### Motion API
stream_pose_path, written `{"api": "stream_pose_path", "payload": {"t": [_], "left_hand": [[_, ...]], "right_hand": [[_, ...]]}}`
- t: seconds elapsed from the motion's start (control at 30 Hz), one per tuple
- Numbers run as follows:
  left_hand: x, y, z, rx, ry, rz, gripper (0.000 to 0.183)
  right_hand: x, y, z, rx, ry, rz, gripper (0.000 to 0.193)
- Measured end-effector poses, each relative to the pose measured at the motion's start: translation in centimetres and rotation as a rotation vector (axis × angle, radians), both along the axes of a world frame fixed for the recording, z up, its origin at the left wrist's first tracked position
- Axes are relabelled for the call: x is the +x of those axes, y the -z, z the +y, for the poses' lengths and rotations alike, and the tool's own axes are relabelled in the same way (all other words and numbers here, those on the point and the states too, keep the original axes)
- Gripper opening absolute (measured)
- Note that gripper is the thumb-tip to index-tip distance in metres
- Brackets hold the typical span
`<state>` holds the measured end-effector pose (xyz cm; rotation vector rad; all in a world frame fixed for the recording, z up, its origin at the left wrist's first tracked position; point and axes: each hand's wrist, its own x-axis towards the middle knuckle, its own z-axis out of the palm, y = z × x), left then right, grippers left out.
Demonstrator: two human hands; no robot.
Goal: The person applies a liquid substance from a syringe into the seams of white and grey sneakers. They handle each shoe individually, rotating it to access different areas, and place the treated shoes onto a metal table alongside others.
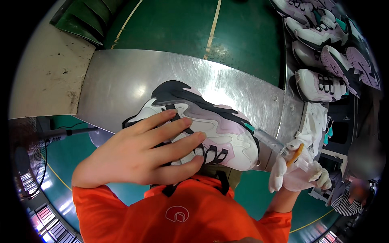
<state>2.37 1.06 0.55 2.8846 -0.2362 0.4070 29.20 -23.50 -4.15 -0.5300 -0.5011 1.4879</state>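
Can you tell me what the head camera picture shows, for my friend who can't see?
A bare left hand presses on a white, lilac and black sneaker on a shiny metal table. The white-gloved right hand holds a clear tube against its heel.

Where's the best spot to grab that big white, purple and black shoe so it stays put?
Probably across the laced middle, from the person's left. The white, lilac and black sneaker lies on the shiny metal table, and the bare left hand presses flat over its laces. The heel end stays free, where the white-gloved right hand points a clear tube.
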Motion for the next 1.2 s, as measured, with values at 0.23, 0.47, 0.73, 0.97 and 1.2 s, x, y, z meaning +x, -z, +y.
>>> {"api": "stream_pose_path", "payload": {"t": [0.23,0.47,0.73,0.97,1.2], "left_hand": [[0.9,-0.7,0.1,0.015,0.002,0.008,0.036],[9.5,-5.5,2.6,-0.251,0.112,0.439,0.054],[36.5,0.7,-9.0,-0.231,0.414,0.405,0.042],[45.0,9.2,-13.6,-0.131,0.371,0.435,0.056],[41.7,8.1,-13.9,-0.352,0.17,0.451,0.073]], "right_hand": [[0.5,-0.9,-2.4,0.086,0.154,-0.21,0.085],[5.7,1.3,-12.1,0.088,0.781,-0.553,0.071],[14.0,3.4,-13.6,-0.044,0.875,-0.342,0.061],[15.5,4.3,-13.1,0.002,0.884,-0.167,0.066],[14.6,5.9,-14.2,0.07,0.88,-0.179,0.076]]}}
